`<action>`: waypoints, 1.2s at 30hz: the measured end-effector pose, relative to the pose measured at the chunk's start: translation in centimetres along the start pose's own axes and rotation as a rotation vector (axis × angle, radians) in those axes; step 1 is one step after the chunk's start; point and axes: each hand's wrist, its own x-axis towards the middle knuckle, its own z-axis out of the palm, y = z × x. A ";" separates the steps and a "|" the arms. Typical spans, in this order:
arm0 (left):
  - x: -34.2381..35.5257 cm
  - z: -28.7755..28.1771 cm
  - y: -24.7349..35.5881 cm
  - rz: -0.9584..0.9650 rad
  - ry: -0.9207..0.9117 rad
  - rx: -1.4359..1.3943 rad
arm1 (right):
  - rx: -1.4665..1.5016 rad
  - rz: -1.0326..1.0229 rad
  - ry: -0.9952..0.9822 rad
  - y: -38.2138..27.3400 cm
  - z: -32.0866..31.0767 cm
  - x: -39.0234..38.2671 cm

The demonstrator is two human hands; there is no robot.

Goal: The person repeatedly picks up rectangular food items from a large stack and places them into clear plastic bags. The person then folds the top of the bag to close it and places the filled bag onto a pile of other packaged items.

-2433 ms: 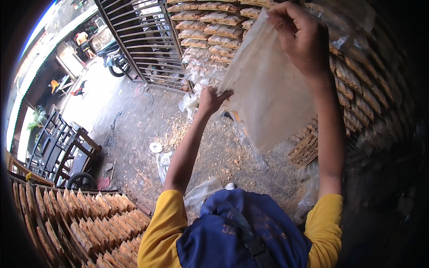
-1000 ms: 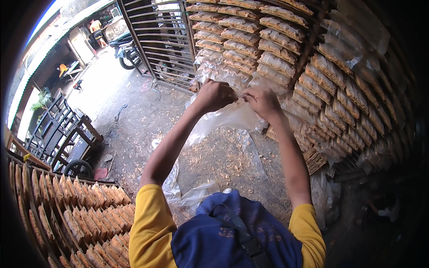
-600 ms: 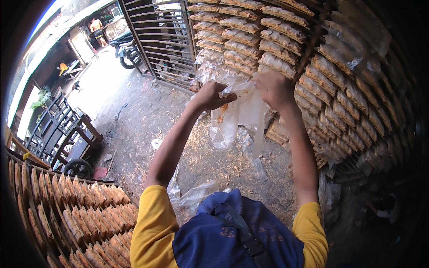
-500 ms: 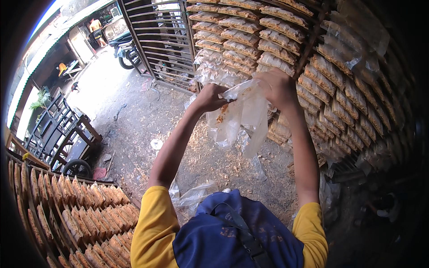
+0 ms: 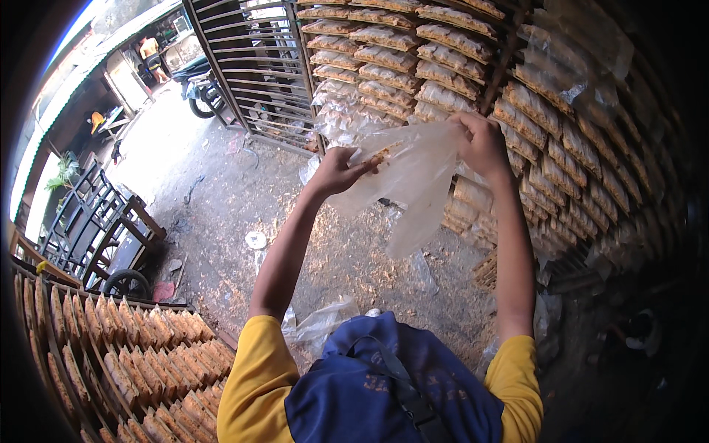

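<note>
A clear, milky plastic sheet hangs stretched between my two hands over the floor. My left hand pinches its left edge, with orange-brown crumbs sticking to the film near the fingers; some of those fingers are hidden behind it. At the sheet's upper right corner, my right hand is closed on the film. A loose flap droops from the right side. Just beyond my hands stands a tall rack with rows of flat, film-covered, orange-brown slabs.
More slabs stand in rows at the lower left. A dark wheeled cart is at the left, near a slatted gate. Crumbs and scraps of plastic litter the floor. A person and a motorbike are farther back.
My hands have moved apart, the right one going rightward. The plastic sheet, bunched and hanging before, is now spread wider between them. My view has shifted slightly.
</note>
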 end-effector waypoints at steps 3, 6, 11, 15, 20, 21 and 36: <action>-0.4 0.5 0.0 0.019 0.013 -0.048 | 0.187 0.142 0.021 1.9 0.0 -0.3; -0.8 -0.2 -2.0 -0.017 -0.041 -0.019 | 0.269 0.197 0.062 2.7 -1.3 0.0; -2.3 -0.8 -4.6 -0.066 -0.066 -0.048 | 0.166 0.147 0.117 2.9 -2.2 -0.1; -2.9 -0.7 -3.9 -0.050 -0.115 -0.053 | 0.201 0.161 0.128 2.2 -2.7 -0.6; 1.0 3.1 1.2 0.223 0.104 0.031 | 0.283 0.093 0.006 -0.5 -0.8 -1.2; 2.1 3.4 2.7 0.245 0.111 0.087 | 0.269 0.066 -0.005 -1.6 -0.8 -1.1; 1.9 3.0 -6.5 -0.006 -0.036 -0.090 | 0.137 0.160 0.220 1.6 -6.1 -2.6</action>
